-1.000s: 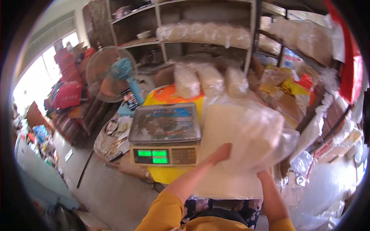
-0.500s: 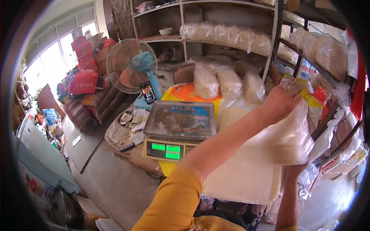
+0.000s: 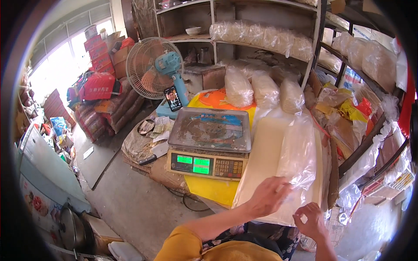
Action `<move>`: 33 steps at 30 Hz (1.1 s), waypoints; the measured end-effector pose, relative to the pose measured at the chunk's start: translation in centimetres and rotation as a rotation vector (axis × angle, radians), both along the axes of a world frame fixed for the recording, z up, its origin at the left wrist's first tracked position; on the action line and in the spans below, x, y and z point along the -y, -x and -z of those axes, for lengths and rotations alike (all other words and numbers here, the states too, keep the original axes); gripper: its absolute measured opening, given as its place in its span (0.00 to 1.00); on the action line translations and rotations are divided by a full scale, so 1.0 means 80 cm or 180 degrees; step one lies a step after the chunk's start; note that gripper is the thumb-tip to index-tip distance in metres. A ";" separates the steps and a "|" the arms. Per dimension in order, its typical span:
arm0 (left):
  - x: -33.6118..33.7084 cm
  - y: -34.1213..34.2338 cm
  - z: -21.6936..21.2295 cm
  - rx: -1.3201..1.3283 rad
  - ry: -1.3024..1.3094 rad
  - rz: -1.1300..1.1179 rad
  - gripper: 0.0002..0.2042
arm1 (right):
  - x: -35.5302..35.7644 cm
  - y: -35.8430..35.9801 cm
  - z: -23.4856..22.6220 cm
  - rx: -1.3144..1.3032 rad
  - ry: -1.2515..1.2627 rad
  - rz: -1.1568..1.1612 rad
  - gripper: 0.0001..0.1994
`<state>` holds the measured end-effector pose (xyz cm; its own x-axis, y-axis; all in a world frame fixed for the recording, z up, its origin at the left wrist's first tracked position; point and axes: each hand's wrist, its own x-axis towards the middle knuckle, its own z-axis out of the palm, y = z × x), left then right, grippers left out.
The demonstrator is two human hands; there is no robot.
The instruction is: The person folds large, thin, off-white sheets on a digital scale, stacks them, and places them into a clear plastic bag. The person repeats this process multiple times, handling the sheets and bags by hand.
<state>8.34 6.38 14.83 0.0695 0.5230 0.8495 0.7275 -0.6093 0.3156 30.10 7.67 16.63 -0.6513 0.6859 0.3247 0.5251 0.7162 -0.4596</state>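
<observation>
A clear plastic bag with pale contents (image 3: 298, 150) lies lengthwise on a stack of pale, flat sheets (image 3: 265, 143) in front of me. Just beyond its near end my left hand (image 3: 267, 196) hovers over the sheets, fingers partly spread and slightly blurred, with nothing seen in them. At the stack's front edge is my right hand (image 3: 310, 219). Its thumb and forefinger curl together in a pinch, and I cannot make out anything between them. Left of the sheets stands a weighing scale (image 3: 207, 163), its metal pan (image 3: 210, 129) dirty and bearing no load.
Filled clear bags (image 3: 266, 89) stand behind the sheets, with more on the shelf (image 3: 261, 39). A blue fan (image 3: 167, 65) and a propped phone (image 3: 173, 98) are behind the scale. A knife (image 3: 154, 153) lies left of it. A cardboard box (image 3: 344, 126) borders the right side.
The plastic bag, held up at the right before, now lies on the sheets. My left hand has let go and drawn back toward me; my right hand has come into view at the front edge.
</observation>
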 end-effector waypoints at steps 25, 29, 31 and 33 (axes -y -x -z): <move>0.014 -0.065 0.097 0.0291 0.0772 0.0521 0.16 | -0.035 0.029 0.026 0.0268 -0.0699 0.0258 0.02; 0.006 -0.061 0.102 0.0315 0.1300 0.0801 0.07 | -0.020 0.024 0.006 -0.0241 -0.0483 0.0255 0.04; 0.002 -0.055 0.107 0.0462 0.1826 0.1239 0.05 | -0.008 0.011 0.000 -0.0479 -0.0062 0.0355 0.04; -0.002 -0.054 0.109 0.0919 0.2148 0.1547 0.05 | 0.006 -0.012 0.007 -0.0479 0.0723 0.0620 0.05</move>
<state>12.67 6.52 6.14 0.2453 0.8881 0.3888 0.2723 -0.4480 0.8515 31.03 7.18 16.05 -0.4571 0.8587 0.2319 0.5563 0.4794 -0.6787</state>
